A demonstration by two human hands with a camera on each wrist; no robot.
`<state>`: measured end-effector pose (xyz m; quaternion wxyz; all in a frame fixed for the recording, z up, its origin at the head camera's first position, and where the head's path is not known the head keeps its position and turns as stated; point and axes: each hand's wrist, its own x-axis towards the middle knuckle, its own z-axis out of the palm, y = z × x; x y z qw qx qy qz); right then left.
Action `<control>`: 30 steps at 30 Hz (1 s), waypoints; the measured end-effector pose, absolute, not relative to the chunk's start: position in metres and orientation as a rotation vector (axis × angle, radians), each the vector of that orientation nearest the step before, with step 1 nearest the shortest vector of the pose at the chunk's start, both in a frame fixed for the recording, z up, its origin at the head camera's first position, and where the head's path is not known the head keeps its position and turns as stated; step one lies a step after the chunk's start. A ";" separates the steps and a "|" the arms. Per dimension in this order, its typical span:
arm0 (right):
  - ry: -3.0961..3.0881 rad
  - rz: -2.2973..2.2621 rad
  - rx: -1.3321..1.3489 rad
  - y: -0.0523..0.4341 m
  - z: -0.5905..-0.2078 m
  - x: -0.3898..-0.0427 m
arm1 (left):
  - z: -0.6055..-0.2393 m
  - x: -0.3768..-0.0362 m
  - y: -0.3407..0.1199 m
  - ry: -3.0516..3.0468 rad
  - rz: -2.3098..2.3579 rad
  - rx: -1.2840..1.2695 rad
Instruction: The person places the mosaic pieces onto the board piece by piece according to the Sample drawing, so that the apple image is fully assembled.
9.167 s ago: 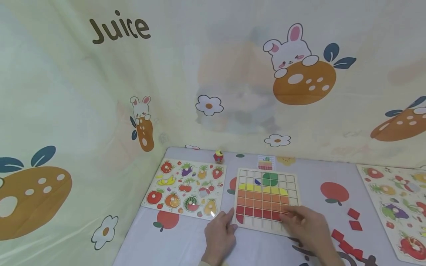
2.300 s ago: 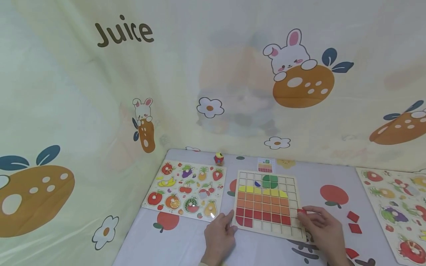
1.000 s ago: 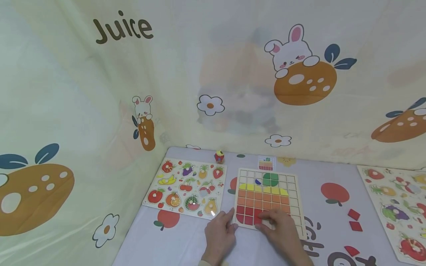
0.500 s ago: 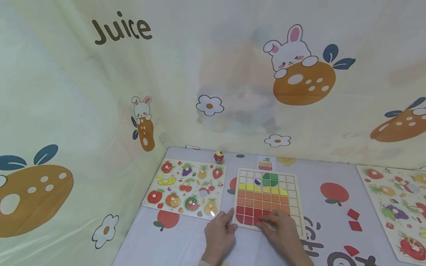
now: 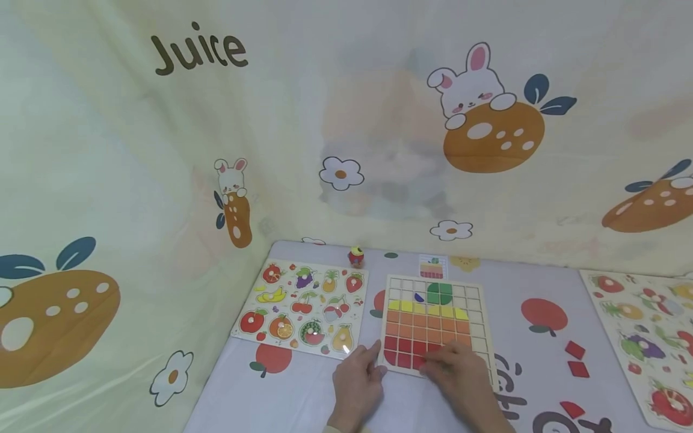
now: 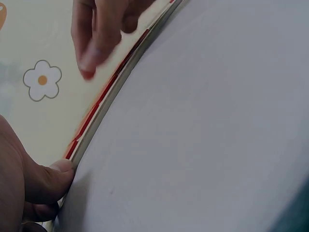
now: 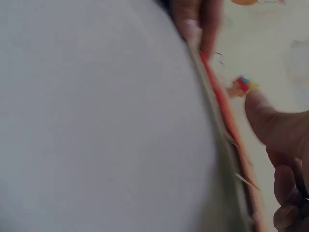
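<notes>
A square wooden grid board [image 5: 476,300] lies on the table, filled with green, yellow, orange and red tiles. My left hand [image 5: 357,382] grips its near left corner, the thumb [image 6: 60,174] on the near edge. Red tiles [image 5: 405,359] fill the left part of the bottom row. My right hand [image 5: 460,379] is over the board's near right part, fingertips beside the third tile of that row and hiding cells to the right. Its thumb [image 7: 260,113] extends toward the board, and no tile shows in its fingers. Several loose red pieces [image 5: 578,368] lie right of the board, one with a rounded edge.
A fruit puzzle board [image 5: 319,294] lies at the left, another fruit board [image 5: 644,337] at the right edge. Behind the grid board are a small pattern card [image 5: 432,267] and a red-and-yellow toy bird [image 5: 356,257]. A printed curtain [image 5: 390,120] rises behind.
My right hand has brought a red tile from the right into the bottom row, then slid slightly right off it. Fewer loose red pieces lie at the right than earlier. My left hand stays put.
</notes>
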<state>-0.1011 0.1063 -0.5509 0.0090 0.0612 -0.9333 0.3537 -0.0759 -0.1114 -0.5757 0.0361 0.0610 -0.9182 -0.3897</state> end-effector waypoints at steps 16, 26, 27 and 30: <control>-3.115 0.715 -0.712 0.290 -0.549 -0.130 | -0.575 -0.073 -0.109 -2.830 -1.189 0.214; -3.111 0.752 -0.780 0.302 -0.560 -0.128 | -0.574 -0.074 -0.109 -2.838 -1.212 0.238; -3.101 0.765 -0.792 0.302 -0.561 -0.129 | -0.575 -0.074 -0.109 -2.837 -1.213 0.236; -3.084 0.788 -0.807 0.301 -0.565 -0.133 | -0.575 -0.075 -0.110 -2.836 -1.217 0.234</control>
